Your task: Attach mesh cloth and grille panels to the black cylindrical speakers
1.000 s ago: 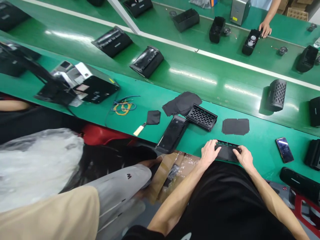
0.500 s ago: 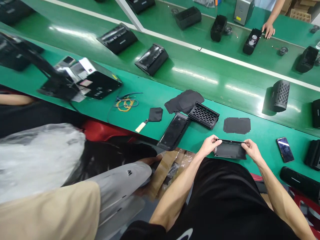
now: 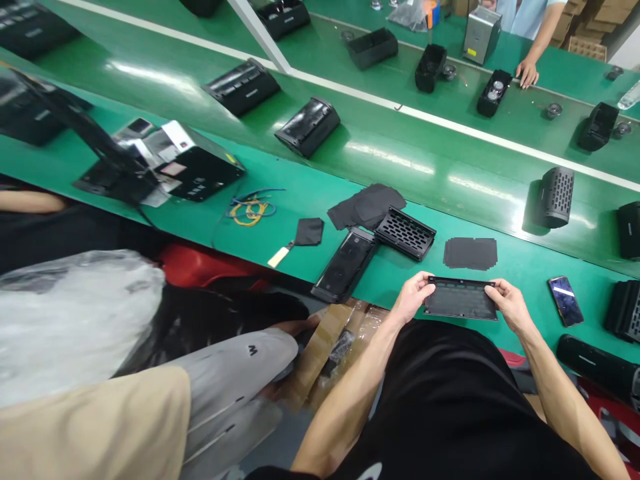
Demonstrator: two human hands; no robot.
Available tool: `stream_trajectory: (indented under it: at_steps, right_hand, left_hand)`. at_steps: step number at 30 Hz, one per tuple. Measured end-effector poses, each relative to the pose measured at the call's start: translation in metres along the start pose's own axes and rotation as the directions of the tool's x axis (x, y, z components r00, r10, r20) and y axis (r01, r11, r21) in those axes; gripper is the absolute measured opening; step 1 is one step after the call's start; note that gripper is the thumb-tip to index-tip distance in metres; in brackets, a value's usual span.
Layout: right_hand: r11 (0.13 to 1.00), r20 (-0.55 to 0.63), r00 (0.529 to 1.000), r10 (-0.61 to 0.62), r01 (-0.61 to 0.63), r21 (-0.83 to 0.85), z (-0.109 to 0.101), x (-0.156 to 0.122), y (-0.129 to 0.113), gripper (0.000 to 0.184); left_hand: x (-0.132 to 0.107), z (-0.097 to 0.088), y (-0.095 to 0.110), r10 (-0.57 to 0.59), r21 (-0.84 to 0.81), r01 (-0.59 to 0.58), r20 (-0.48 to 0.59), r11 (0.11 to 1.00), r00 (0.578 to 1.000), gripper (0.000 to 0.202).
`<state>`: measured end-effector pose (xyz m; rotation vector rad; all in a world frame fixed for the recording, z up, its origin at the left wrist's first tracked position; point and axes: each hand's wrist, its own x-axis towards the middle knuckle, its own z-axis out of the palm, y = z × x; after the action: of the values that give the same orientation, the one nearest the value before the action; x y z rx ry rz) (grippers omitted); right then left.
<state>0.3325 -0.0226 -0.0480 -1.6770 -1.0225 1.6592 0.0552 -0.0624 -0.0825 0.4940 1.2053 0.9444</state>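
Between my hands, close to the table's near edge, is a black speaker grille panel (image 3: 461,300) with its hollow inner side up and dark sheet material across it. My left hand (image 3: 415,295) grips the panel's left end, thumb on top. At the right end my right hand (image 3: 507,301) holds it the same way. Just beyond lies a neat stack of black mesh sheets (image 3: 471,253). To the left, a second grille panel (image 3: 406,233) with slotted holes leans partly over a black speaker housing (image 3: 346,265). Behind them more black sheets (image 3: 367,205) are fanned out.
A phone (image 3: 565,301) and a black speaker (image 3: 597,367) lie to the right. Left are a small dark pad (image 3: 309,231), coiled cables (image 3: 250,209) and a boxy device (image 3: 200,167). Speaker housings sit on the green belt (image 3: 400,157). Across it rests a co-worker's hand (image 3: 527,72); another person sits at left.
The panel has tilted in my hands, so more of its inner face and far rim shows. Both hands keep their hold. The whole view has shifted slightly.
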Motion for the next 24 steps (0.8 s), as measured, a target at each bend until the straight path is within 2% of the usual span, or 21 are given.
stream_trajectory:
  at_steps: [4,9,15,18,24]
  right_hand:
    - [1.0,0.005,1.0,0.009,-0.009,0.005,0.001,-0.001,-0.003,0.058]
    - [0.999,-0.016,1.0,0.013,-0.012,0.03,0.005,-0.001,-0.005,0.061]
    - [0.999,-0.018,1.0,-0.001,0.002,0.033,0.011,0.001,-0.005,0.059]
    - [0.998,0.018,1.0,-0.003,0.002,0.069,0.012,0.002,-0.006,0.056]
    - [0.993,0.027,1.0,-0.013,0.01,0.114,0.013,0.005,-0.011,0.051]
  left_hand:
    - [-0.001,0.003,0.001,0.012,0.019,-0.011,-0.035,1.0,0.999,0.047]
    - [-0.001,0.005,0.004,0.092,0.048,-0.089,-0.058,0.995,0.994,0.043]
    - [-0.001,0.003,0.006,0.096,0.089,-0.089,-0.081,0.992,0.992,0.043]
    - [-0.001,0.002,0.008,0.12,0.057,-0.116,-0.077,0.992,0.99,0.042]
    - [-0.001,0.0,0.012,0.087,0.002,-0.087,-0.077,0.996,0.993,0.043]
